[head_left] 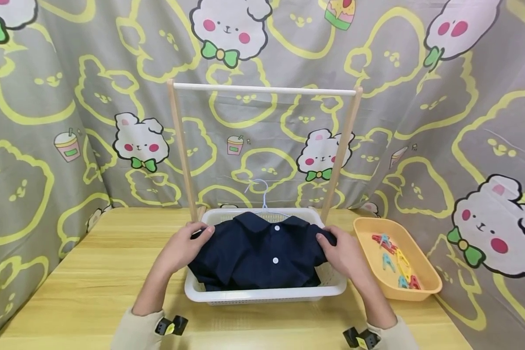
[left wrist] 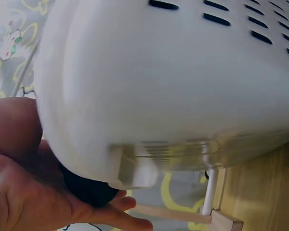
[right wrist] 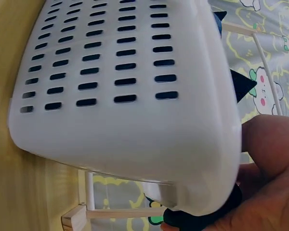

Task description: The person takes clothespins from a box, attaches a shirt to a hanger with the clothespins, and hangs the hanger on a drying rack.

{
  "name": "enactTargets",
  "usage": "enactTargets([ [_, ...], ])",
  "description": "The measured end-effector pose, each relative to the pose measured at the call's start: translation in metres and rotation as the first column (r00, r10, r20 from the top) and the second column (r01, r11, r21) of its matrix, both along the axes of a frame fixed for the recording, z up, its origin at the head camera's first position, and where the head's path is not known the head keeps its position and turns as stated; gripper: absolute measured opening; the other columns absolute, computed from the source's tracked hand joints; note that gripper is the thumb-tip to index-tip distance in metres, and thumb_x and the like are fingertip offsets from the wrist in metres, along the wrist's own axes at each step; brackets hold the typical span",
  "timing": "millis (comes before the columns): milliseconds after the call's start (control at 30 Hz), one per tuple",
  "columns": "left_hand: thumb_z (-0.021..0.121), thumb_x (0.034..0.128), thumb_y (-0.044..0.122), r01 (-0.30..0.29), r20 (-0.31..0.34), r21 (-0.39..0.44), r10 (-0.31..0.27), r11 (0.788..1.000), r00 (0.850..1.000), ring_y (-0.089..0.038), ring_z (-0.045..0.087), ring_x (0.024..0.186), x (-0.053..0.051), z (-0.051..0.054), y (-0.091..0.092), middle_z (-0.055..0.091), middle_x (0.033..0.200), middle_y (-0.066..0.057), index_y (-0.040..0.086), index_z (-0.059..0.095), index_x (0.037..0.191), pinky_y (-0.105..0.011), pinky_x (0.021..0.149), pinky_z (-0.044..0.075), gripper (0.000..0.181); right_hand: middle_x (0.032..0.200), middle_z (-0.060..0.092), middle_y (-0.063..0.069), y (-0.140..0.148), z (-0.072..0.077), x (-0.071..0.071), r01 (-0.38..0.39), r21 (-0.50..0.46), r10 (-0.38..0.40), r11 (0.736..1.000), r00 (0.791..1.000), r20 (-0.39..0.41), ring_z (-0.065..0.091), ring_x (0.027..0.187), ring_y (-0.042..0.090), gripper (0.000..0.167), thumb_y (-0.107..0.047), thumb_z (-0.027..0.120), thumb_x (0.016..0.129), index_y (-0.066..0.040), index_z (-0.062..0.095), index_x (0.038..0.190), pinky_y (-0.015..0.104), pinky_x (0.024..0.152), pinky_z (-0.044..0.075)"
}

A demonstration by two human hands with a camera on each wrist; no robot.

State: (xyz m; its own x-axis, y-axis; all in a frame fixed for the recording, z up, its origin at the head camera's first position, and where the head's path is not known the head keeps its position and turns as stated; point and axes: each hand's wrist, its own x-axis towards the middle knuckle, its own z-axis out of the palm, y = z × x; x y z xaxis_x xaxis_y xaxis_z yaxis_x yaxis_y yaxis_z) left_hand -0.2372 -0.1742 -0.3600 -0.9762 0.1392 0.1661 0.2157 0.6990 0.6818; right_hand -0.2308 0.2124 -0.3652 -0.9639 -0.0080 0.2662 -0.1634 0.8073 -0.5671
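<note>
- The dark navy shirt (head_left: pixel 253 255) lay between the two hands, face up at the white basket (head_left: pixel 267 295), its collar at 12 o'clock near the far rim and its front gathered down toward 6 o'clock.
- Its long axis, sleeve to sleeve, ran from 9 to 3 o'clock, roughly parallel with the white rod (head_left: pixel 262 89), which spanned two wooden posts (head_left: pixel 342 150) at 12 o'clock, well above the shirt.
- Neither hand was clearly nearer the rod; they sat about level at opposite ends of the shirt.
- The left hand (head_left: pixel 188 245), at 9 o'clock from the shirt, was closed to a pinch on the sleeve end, thumb on top; the left wrist view showed dark cloth between its fingers and palm.
- The right hand (head_left: pixel 343 250), at 3 o'clock, pinched the other sleeve in much the same way.
- A thin hanger (head_left: pixel 265 197) stood at the collar, its hook upright toward 12 o'clock; cloth hid most of its arms, so how far they reached inside could not be told.
- The basket held the shirt's lower folds, and dark cloth showed through its slots.
- At 4 o'clock, beyond the right hand, an orange tray (head_left: pixel 420 294) held red, blue and yellow clothes pegs (head_left: pixel 388 263).
</note>
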Motion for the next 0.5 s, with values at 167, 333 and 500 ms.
enactTargets([
  [167,0.054,0.1032,0.045,-0.015,-0.023,0.091,0.018,0.996,1.0,-0.031,0.059,0.113,0.001,0.005,-0.001,0.066,0.123,-0.013,0.011,0.068,0.118,-0.049,0.098,0.046,0.039,0.125,0.068,0.021,-0.001,0.005,-0.001,0.034,-0.069,-0.038,0.997,0.997,-0.061,0.062,0.119,0.042,0.038,-0.035,0.058,0.102,-0.006,0.068,0.125,0.057,0.103,0.045],
  [333,0.061,0.1014,0.039,-0.047,0.014,0.252,0.045,0.967,0.999,-0.026,0.057,0.1,0.003,0.012,-0.002,0.064,0.112,-0.012,0.008,0.069,0.114,-0.037,0.088,0.046,0.034,0.12,0.071,0.018,-0.002,0.008,0.0,0.058,-0.155,-0.073,0.986,0.993,-0.092,0.063,0.115,0.038,0.041,-0.043,0.058,0.101,-0.008,0.07,0.119,0.053,0.101,0.047],
  [500,0.064,0.1002,0.031,-0.092,0.057,0.355,0.076,0.93,0.995,-0.03,0.058,0.119,0.004,0.016,-0.002,0.062,0.133,-0.018,0.002,0.066,0.126,-0.039,0.099,0.048,0.039,0.111,0.072,0.015,-0.004,0.012,0.001,0.07,-0.227,-0.097,0.971,0.989,-0.109,0.064,0.104,0.032,0.037,-0.043,0.062,0.099,-0.009,0.073,0.109,0.045,0.092,0.048],
])
